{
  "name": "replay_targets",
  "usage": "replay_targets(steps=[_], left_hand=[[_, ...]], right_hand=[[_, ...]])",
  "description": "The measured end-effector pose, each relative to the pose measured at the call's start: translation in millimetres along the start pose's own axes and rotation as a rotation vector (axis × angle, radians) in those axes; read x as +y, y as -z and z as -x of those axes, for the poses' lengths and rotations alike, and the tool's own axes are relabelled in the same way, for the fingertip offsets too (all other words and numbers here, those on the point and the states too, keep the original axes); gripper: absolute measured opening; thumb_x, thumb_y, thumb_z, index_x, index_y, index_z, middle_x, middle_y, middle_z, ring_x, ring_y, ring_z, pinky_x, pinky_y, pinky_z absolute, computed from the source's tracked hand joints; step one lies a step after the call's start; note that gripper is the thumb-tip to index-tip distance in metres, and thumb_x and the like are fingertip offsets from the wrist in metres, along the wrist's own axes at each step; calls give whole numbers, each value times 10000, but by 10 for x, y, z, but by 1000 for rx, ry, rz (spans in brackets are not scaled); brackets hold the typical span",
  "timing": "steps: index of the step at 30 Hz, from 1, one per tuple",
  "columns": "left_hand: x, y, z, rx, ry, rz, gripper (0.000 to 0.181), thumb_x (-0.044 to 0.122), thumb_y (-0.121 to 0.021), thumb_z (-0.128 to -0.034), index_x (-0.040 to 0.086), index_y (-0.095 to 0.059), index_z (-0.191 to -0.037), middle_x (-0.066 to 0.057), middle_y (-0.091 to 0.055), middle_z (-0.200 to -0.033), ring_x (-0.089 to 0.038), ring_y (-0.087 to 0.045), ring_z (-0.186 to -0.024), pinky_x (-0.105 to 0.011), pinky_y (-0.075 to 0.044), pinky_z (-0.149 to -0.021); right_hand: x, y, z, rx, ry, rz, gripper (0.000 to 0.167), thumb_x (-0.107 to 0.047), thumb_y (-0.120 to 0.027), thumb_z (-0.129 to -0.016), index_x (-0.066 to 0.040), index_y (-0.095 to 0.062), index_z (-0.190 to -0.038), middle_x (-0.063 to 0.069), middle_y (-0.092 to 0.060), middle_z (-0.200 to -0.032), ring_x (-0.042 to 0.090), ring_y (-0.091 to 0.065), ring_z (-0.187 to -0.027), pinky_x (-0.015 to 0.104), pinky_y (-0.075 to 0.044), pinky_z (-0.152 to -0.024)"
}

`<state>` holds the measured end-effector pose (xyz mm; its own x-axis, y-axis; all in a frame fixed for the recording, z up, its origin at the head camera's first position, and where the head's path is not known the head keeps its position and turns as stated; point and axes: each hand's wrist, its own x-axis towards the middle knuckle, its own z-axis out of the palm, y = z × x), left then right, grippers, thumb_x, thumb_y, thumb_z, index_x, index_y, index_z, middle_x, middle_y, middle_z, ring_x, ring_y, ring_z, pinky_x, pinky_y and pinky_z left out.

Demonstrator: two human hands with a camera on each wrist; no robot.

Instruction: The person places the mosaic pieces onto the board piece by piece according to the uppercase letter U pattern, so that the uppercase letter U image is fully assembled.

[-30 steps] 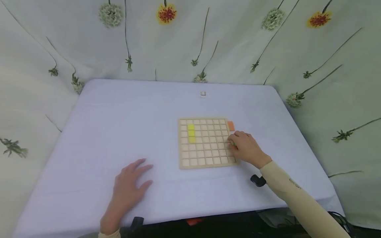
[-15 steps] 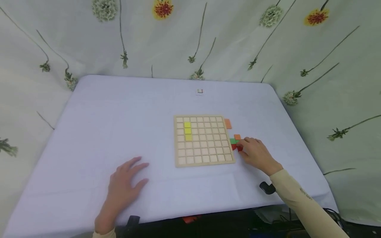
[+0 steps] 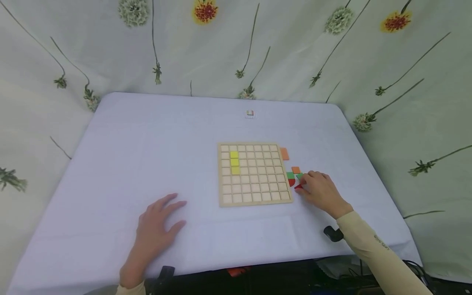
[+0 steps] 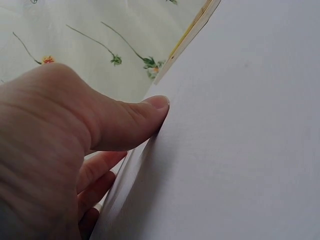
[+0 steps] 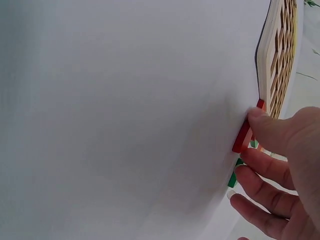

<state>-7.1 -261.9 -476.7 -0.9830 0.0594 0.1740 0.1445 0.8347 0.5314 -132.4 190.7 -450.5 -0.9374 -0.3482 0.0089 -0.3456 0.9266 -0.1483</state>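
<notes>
One red piece (image 5: 241, 140) — apparently pinched by the right hand (image 3: 321, 191).

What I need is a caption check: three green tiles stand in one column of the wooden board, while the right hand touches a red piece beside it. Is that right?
No: the three tiles are yellow, not green, as the head view shows. The rest holds: one column of the wooden board, right hand touching a red piece beside it.

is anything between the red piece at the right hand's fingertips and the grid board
Yes: a rounded red piece lies between the pinched red piece at the right hand and the grid board, close by the board's right edge.
</notes>
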Motion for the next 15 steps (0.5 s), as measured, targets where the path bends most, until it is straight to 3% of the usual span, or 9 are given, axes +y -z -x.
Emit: replay_targets(steps=[7,11,15], left_hand=[[-27,5,30,17,-1,5,468,167,-785,-853,161,-661,-1304,-142,-512,-1499,-432,-433,-1355,-696,-326,-1008],[-81,-27,41,30,-12,3,470,169,-789,-850,168,-662,-1302,-134,-517,-1499,-424,-440,-1356,-690,-334,-1008],[-109,-68,22,24,-27,4,472,181,-782,-862,175,-654,-1316,-123,-510,-1515,-414,-435,-1375,-688,-335,-1024]], right_hand=[[-42,0,-20,-14,106,0,191,-184,-817,-858,-115,-713,-1003,22,-683,-915,228,-630,-906,605,-472,-1021],[-66,2,-29,-15,131,22,161,-149,-806,-865,-107,-703,-982,24,-664,-886,223,-613,-868,569,-507,-958],[-67,15,2,-29,105,46,160,-145,-800,-867,-93,-697,-978,38,-666,-893,229,-607,-862,522,-520,-862]])
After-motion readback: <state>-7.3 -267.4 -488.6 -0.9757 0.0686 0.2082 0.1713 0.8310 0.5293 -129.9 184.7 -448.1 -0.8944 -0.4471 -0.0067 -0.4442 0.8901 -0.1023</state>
